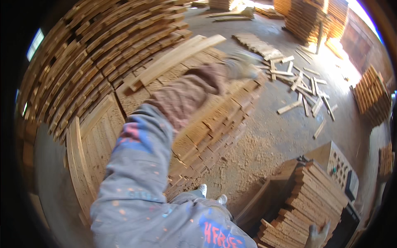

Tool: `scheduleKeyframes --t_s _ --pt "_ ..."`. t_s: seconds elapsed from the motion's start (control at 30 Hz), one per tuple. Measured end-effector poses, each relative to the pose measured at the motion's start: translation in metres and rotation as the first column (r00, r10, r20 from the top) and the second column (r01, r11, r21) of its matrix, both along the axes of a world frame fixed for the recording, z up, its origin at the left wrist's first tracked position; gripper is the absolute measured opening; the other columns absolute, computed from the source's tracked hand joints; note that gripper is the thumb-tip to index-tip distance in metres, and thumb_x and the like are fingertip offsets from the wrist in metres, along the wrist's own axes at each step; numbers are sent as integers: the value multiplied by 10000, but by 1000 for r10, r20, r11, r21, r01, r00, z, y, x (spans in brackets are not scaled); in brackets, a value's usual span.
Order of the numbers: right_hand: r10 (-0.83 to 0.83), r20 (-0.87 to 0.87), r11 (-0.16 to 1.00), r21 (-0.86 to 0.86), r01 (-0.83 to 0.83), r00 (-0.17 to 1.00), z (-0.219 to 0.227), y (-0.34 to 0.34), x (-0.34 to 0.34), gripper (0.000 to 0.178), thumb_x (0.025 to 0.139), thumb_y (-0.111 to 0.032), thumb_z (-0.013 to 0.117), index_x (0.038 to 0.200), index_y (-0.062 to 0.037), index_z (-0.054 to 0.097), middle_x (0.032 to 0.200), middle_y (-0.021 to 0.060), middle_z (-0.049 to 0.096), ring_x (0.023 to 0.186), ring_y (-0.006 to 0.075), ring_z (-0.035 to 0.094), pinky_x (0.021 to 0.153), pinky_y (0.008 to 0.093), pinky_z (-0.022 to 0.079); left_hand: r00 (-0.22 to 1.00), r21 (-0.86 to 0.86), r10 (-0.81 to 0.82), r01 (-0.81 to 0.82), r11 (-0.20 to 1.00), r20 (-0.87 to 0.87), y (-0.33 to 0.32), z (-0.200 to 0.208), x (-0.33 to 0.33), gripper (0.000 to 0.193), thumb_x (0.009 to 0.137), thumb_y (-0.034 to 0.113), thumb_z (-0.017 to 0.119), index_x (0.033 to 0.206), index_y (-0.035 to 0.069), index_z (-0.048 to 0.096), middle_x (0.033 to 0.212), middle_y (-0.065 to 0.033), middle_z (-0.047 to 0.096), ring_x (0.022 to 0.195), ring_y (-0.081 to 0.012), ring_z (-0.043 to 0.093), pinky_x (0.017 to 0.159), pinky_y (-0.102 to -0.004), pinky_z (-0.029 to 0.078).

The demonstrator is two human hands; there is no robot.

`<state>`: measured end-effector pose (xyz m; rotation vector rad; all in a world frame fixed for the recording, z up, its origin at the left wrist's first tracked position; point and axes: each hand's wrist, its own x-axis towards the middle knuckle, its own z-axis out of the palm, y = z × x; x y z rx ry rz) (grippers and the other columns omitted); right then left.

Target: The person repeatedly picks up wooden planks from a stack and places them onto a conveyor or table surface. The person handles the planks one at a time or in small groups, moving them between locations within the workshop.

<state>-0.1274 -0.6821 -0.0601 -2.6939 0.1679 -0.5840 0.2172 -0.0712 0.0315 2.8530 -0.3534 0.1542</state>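
My left arm, in a grey paint-flecked sleeve with a reddish knit cuff, reaches forward over a low pile of short boards (215, 124). My left hand (240, 66), in a pale glove, is blurred and I see nothing in it. A long pale plank (175, 58) lies slanted on the pile just left of that hand, apart from it. At the lower right, my right hand (317, 235), gloved with its fingers spread, rests against the front of a stack of short boards (314, 194) on a bench.
A tall curved wall of stacked planks (82, 62) fills the left. Loose offcuts (304, 89) litter the sawdust floor (264, 149) to the right. More board stacks stand at the far back (310, 18) and right (372, 95). My shoes (213, 194) show below.
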Motion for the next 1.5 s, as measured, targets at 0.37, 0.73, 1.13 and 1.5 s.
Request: scheduleKeyframes --t_s 0.37,0.73,1.13,1.5 --pt "909 -339 -1 -582 -813 242 60 512 229 956 764 -59 737 1605 -206 307 1586 174 389 1466 406 361 1188 600 295 731 201 675 -649 734 -101 324 -49 -222 887 933 578 653 1632 197 263 1521 -231 485 1375 -393 498 1162 -444 400" --pt "981 -103 -30 762 -647 -166 86 467 298 685 864 -120 807 1464 -50 485 1066 89 668 968 193 639 803 324 555 779 -714 424 -611 342 -463 263 -20 -288 1089 802 578 813 1576 24 283 1367 -267 564 1118 -305 594 885 -427 562" --pt "904 -182 420 217 -881 387 31 578 243 1008 838 -568 782 1491 71 357 1230 263 653 1051 375 667 970 496 518 816 -234 335 -482 844 -472 11 -36 -313 761 939 674 557 1219 -28 643 1071 -314 693 1076 -463 650 956 -504 506" --pt "857 -302 409 -98 -907 419 16 615 266 995 827 -471 723 1561 37 281 1168 306 677 1051 439 689 917 505 527 -194 86 978 -976 -200 74 187 28 -674 817 932 475 697 1547 58 359 1366 -296 592 1215 -381 625 994 -518 526"
